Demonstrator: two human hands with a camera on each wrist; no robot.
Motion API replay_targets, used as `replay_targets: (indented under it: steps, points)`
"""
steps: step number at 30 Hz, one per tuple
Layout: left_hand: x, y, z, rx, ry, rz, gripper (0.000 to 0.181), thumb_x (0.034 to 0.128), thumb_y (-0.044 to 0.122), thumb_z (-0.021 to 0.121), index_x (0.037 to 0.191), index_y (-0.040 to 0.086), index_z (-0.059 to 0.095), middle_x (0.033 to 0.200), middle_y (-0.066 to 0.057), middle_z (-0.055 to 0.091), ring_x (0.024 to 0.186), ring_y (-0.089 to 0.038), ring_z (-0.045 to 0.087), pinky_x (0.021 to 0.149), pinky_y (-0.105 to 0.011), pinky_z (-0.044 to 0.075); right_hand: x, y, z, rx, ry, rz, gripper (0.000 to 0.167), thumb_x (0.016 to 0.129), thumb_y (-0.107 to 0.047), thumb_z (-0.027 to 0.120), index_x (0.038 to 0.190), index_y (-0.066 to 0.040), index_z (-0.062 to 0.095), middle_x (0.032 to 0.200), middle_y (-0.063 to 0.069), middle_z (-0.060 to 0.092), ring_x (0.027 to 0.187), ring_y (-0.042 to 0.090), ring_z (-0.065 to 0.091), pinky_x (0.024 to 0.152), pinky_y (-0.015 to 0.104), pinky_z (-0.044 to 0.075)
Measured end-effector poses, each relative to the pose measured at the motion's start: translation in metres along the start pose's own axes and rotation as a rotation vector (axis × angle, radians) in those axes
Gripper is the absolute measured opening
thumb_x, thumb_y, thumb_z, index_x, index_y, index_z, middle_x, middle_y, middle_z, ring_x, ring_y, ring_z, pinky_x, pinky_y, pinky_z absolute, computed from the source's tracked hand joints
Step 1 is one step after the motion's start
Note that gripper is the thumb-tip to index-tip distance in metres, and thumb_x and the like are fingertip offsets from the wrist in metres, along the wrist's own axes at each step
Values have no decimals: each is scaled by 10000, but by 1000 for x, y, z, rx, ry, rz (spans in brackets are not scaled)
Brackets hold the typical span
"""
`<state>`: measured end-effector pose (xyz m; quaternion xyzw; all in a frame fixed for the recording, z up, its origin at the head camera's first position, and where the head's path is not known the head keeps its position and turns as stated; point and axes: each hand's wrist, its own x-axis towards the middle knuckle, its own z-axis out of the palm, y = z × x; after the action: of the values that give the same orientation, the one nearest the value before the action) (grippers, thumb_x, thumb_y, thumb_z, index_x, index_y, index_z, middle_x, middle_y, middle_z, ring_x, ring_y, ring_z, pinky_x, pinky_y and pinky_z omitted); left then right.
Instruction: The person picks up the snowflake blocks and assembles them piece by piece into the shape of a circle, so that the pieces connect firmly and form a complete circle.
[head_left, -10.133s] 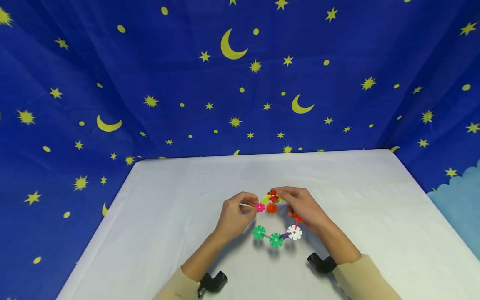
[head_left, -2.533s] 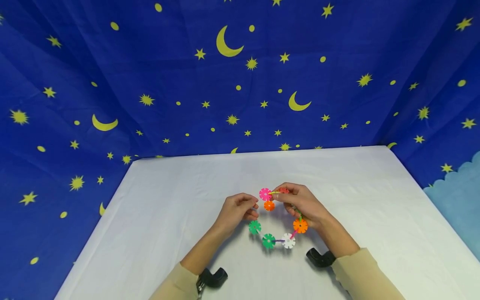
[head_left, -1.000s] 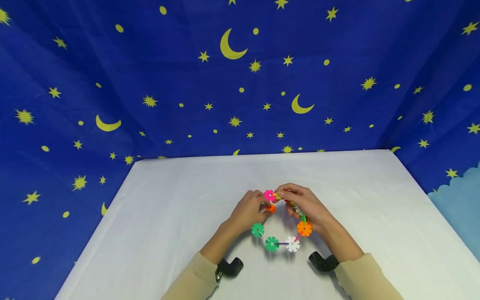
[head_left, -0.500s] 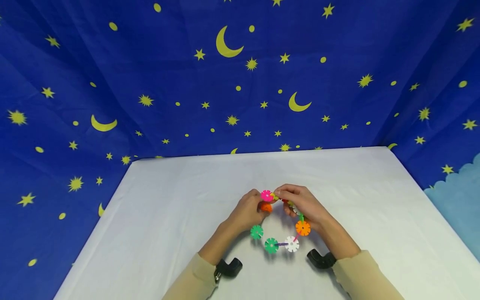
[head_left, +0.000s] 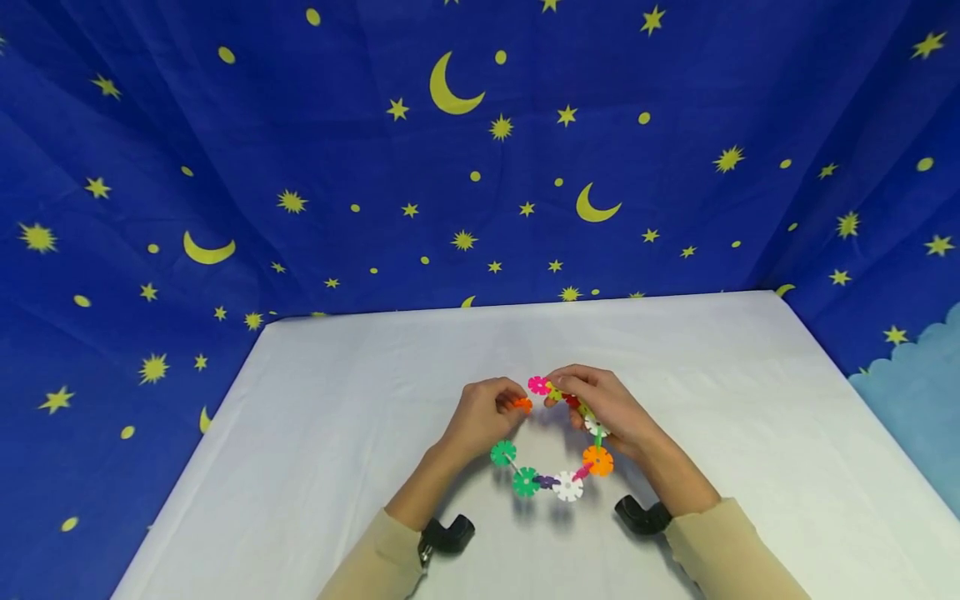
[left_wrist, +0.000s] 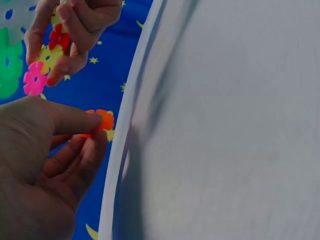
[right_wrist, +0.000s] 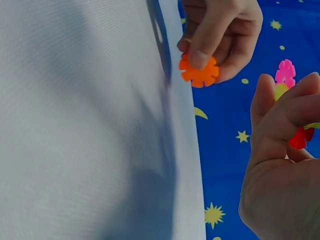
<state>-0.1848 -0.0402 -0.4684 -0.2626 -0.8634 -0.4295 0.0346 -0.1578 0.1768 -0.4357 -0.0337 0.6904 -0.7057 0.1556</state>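
My left hand (head_left: 477, 419) pinches a loose orange snowflake disc (head_left: 523, 405) between thumb and fingers; the left wrist view shows the same disc (left_wrist: 106, 120) at the fingertips. A curved chain of slotted plastic discs is held by my right hand (head_left: 606, 408), its thumb and fingers around a yellow disc (head_left: 554, 392). Beyond that grip the chain ends in a pink disc (head_left: 537, 385). Its other end is a green disc (head_left: 503, 453), below my left hand and apart from it. Between lie another green disc (head_left: 527, 482), a white disc (head_left: 567, 486) and an orange disc (head_left: 597, 461). My right fingers partly hide the red disc (right_wrist: 301, 138).
A white cloth-covered table (head_left: 352, 408) lies beneath the hands. Behind it hangs a blue curtain (head_left: 375, 150) with yellow stars and moons. Black curved camera mounts sit at the left wrist (head_left: 450, 535) and the right wrist (head_left: 642, 517).
The left hand, earlier at the pink disc and then apart, has taken hold of the loose orange disc and drawn it left, away from the right hand. The right hand keeps its grip on the chain.
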Motion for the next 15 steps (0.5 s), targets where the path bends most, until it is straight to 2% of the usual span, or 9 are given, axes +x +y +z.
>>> replay_targets:
  steps: [5,11,15]
  points:
    - [0,-1,-5,-34,59,17,102,803,69,750,887,106,706,771,60,642,685,-69,587,637,-212,524,-1,0,-1,-16,-7,-19,371,974,-314,570,1238,-55,606,1046,342,598,496,153,460,465,218,425]
    - [-1,-1,-8,-138,55,-49,136,797,112,784,910,140,714,791,88,658,726,-69,613,665,-235,537,0,1,-2,-38,-6,-39,385,967,-333,579,1268,-95,610,1002,276,624,499,162,453,465,223,415]
    - [-2,3,-11,-162,76,-40,141,792,104,788,905,132,708,793,71,654,725,-84,612,663,-250,541,0,1,-2,-61,0,-38,376,966,-343,579,1269,-124,625,985,224,629,499,174,455,468,228,409]
